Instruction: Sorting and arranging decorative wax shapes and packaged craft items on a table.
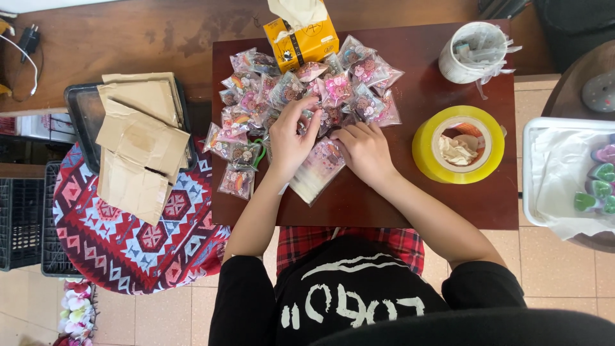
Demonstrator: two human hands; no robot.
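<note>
Both hands work at the near edge of a heap of small packets [307,90] on a dark red table [410,198]. The left hand [289,138] is curled, its fingertips [306,110] pressed together on something small at the heap's edge; the view is too coarse to say whether that is a packet or a loose piece. The right hand [365,150] lies flat just beside it, fingers together, pressing down on a stack of clear bags [315,172] that runs out from under both palms toward the person.

Risks, as judged from this layout:

- The stack lies askew and is held by palm pressure alone. If the right hand lifts, the slick bags may fan out or slide toward the table's near edge.
- The heap rises directly beyond the left fingertips. A pull from its base could bring neighbouring packets down over the pinch.
- To the outside of the left wrist, two packets [236,182] sit close to the table edge. A sweep of that forearm could push them off.
- The tape roll [459,145] stands well clear of the right hand; contact appears unlikely.
</note>
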